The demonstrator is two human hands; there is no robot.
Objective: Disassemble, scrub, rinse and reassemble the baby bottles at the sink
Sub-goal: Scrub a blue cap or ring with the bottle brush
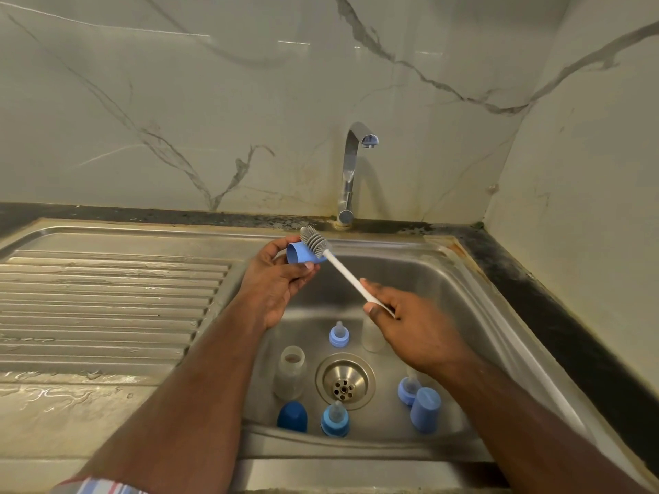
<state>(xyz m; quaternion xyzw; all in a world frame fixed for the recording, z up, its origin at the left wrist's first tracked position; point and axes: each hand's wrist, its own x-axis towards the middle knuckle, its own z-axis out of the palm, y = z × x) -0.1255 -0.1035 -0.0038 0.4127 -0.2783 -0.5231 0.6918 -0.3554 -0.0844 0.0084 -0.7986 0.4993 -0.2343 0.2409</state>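
Down by the sink's (474,279) near edge you've got a dark blue cap (292,417), nipple rings and bare bottles around the drain. Your left hand (276,279) pinches a light blue cap (303,254) over the back-left corner, while your right hand (410,320) grips the brush (315,241) handle, bristles on it. Looks like the scrub step; next you'll want water, and the tap (351,172) seems off.

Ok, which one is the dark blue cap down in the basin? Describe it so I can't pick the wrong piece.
Start at the round drain in the middle of the sink. Look to its near-left, against the front wall, just below the clear bottle. The dark blue cap is a plain navy dome, with no nipple on top, unlike the blue ring with a nipple right beside it.
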